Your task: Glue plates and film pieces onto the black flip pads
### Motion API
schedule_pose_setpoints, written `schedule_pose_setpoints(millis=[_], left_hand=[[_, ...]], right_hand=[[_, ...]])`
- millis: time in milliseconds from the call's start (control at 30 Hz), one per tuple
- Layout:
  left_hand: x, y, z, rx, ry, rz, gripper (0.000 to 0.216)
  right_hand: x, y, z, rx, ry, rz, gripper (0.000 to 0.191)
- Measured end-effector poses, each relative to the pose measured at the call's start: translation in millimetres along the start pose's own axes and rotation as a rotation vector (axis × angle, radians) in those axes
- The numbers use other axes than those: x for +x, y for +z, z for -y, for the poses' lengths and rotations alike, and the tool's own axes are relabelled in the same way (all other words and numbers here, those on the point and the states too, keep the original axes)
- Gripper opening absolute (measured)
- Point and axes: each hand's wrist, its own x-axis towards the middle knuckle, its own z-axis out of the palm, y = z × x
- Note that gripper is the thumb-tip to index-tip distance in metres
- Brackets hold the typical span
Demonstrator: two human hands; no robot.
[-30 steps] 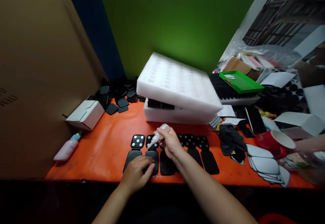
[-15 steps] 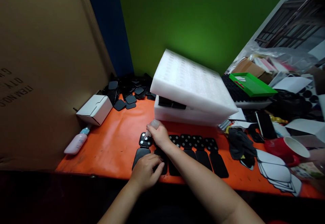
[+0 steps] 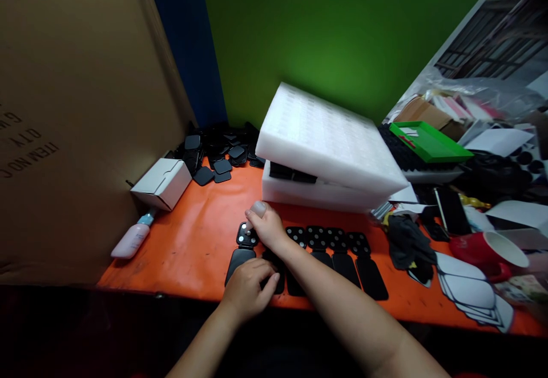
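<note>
A row of several black hinged cases [image 3: 334,252] lies open on the orange table [image 3: 192,246], their upper halves showing dot patterns. My right hand [image 3: 269,226] is closed around a small white squeeze bottle [image 3: 256,211], its tip pointing down at the leftmost case's dotted half [image 3: 245,235]. My left hand [image 3: 248,289] rests with curled fingers on the lower black halves of the left cases, pressing them down at the table's near edge.
Two stacked white foam trays [image 3: 329,149] sit behind the row. A pile of loose black parts [image 3: 218,152], a small white box [image 3: 161,183] and a pink tube [image 3: 131,241] lie at left. At right: black cloth [image 3: 406,246], red mug [image 3: 488,252], white cut sheets [image 3: 466,292], green tray [image 3: 428,141].
My right hand has carried the bottle leftwards from the second case to the leftmost one. The view has shifted a little; my left hand has stayed on the cases.
</note>
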Motion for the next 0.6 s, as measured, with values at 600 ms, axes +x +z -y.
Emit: schedule_pose_setpoints(millis=[600], left_hand=[[0.9,-2.4,0.8,0.003,0.029,-0.032,0.018]], right_hand=[[-27.7,-72.7,0.6,1.023,0.526,-0.047,0.017]])
